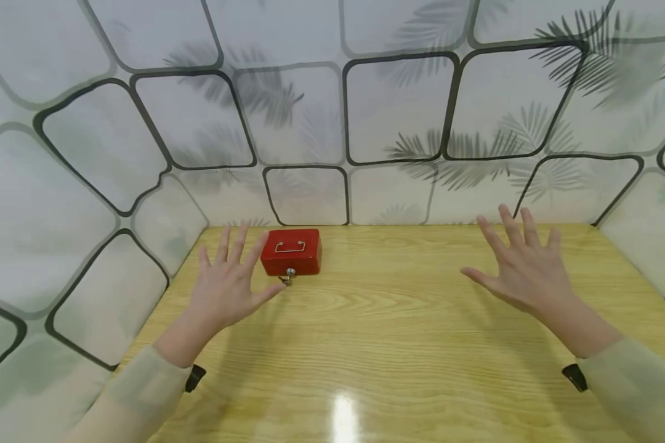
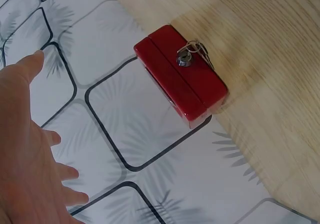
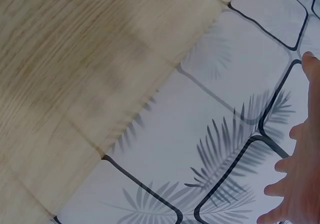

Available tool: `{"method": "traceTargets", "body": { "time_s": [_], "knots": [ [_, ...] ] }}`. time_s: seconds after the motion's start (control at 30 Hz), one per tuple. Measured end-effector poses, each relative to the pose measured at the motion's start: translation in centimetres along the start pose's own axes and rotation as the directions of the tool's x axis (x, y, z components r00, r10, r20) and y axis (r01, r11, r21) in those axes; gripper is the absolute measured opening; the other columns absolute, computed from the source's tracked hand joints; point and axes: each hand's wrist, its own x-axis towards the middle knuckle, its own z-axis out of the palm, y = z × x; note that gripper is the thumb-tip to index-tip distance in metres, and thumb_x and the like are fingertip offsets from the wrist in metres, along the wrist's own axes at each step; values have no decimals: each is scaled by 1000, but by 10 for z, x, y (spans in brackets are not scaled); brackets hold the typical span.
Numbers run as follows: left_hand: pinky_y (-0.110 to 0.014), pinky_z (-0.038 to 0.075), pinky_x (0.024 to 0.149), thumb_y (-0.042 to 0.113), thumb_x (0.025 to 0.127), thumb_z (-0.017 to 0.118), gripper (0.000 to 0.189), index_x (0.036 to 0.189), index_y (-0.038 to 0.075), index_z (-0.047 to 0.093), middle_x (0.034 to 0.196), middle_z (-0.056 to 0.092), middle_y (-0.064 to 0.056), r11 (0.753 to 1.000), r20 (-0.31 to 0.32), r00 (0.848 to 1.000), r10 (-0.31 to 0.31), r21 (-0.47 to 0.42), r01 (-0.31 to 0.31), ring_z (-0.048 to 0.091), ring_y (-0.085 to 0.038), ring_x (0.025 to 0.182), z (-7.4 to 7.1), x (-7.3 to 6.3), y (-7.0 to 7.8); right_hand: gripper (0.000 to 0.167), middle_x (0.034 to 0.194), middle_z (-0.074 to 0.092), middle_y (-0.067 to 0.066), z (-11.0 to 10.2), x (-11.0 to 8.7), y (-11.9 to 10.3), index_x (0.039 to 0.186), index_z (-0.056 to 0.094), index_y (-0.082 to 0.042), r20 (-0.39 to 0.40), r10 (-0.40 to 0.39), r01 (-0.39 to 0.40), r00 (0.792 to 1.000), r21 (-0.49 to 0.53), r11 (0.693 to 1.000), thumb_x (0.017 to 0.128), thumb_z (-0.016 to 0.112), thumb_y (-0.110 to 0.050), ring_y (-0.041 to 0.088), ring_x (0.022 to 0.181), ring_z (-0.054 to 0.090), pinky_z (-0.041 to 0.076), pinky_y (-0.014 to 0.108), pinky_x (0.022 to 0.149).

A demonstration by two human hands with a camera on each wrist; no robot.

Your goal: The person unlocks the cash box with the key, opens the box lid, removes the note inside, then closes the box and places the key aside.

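Note:
A small red cash box (image 1: 291,252) with a wire handle on its lid stands closed at the back left of the table. Keys (image 1: 286,280) on a ring hang from the lock (image 2: 183,58) in its front. My left hand (image 1: 225,289) is held up with fingers spread, just left of the box, and overlaps its edge in the head view. My right hand (image 1: 523,271) is raised far to the right, fingers likewise spread and holding nothing. In the right wrist view only a red corner of the box shows at the top edge.
The wooden table (image 1: 377,344) has a light grain and a bright reflection near the front. Behind it and along both sides stand walls (image 1: 399,111) covered with a dark-lined, leaf-patterned sheet. Dark straps (image 1: 195,378) show at the sleeve cuffs.

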Motion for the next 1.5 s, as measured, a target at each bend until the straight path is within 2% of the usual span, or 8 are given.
{"method": "traceTargets", "body": {
  "time_s": [0.33, 0.5, 0.77, 1.0, 1.2, 1.3, 1.5],
  "knots": [
    [-74, 8, 103, 74, 84, 49, 96, 157, 20, 16, 161, 4, -16, 1000, 32, 999, -16, -5, 16, -2, -41, 145, -1, 4, -3, 95, 162, -3, 14, -2, 18, -16, 157, 9, -23, 0, -42, 42, 999, 25, 999, 87, 49, -71, 44, 144, -1, 3, 77, 99],
    [-74, 7, 103, 73, 86, 48, 95, 157, 21, 13, 161, 4, -17, 1000, 49, 999, -21, -2, 21, -1, -42, 145, 1, 8, -7, 95, 162, -2, 15, -2, 30, -30, 157, 10, -22, 2, -73, 73, 997, 26, 997, 87, 49, -71, 44, 144, 0, 5, 76, 101],
    [-76, 8, 102, 72, 84, 52, 96, 157, 19, 16, 160, 6, -18, 999, 47, 999, -18, -29, 20, 2, -43, 144, 17, 29, -30, 94, 161, 5, 18, 7, 64, -53, 157, 15, -20, 12, -88, 88, 996, 12, 996, 86, 47, -73, 45, 143, 8, 13, 76, 100],
    [-75, 8, 103, 78, 83, 46, 100, 157, 17, 16, 160, 4, -19, 999, 96, 995, -20, -47, 25, 3, -44, 144, 34, 48, -51, 93, 161, 1, 18, 22, 93, -75, 157, 13, -20, 52, -81, 78, 995, 64, 995, 88, 40, -76, 45, 144, 3, 11, 76, 101],
    [-75, 10, 102, 78, 84, 44, 99, 157, 23, 8, 160, 5, -20, 996, 125, 992, -19, -80, 29, 4, -45, 143, 42, 61, -60, 93, 161, 1, 17, 32, 115, -102, 157, 10, -21, 85, -72, 58, 994, 150, 987, 88, 40, -76, 44, 144, 1, 8, 73, 104],
    [-75, 10, 102, 77, 85, 45, 98, 157, 24, 6, 160, 6, -20, 994, 130, 991, -14, -106, 28, 4, -45, 143, 46, 68, -64, 94, 161, 1, 16, 38, 125, -118, 157, 7, -21, 98, -71, 55, 993, 160, 986, 88, 38, -76, 44, 144, 2, 8, 72, 105],
    [-73, 8, 104, 76, 84, 48, 101, 157, 20, 7, 160, 5, -19, 987, 154, 988, -12, -155, 36, 3, -44, 144, 54, 79, -72, 94, 162, 3, 15, 53, 143, -152, 157, 5, -22, 129, -82, 59, 988, 173, 983, 87, 34, -78, 41, 145, 3, 11, 69, 107]
  ]
}}
